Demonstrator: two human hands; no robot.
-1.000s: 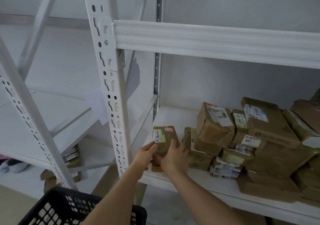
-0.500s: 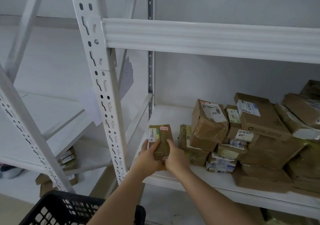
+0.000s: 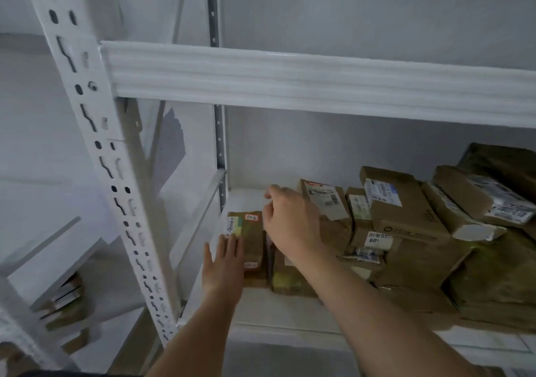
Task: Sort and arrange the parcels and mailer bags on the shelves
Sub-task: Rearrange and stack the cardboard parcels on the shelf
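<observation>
While my left hand [image 3: 224, 266] lies flat, fingers spread, steadying the parcel [image 3: 251, 246], my right hand [image 3: 291, 223] hovers loosely curled, empty; aligning the row.

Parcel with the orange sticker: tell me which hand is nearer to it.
Left. The left hand lies flat against that parcel; the right hand hovers beside its top right corner.

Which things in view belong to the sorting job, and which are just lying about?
Job:
small brown taped parcel with orange sticker
stacked brown cardboard parcels
white metal shelf
left hand
right hand

Lying about:
perforated white upright post
</observation>
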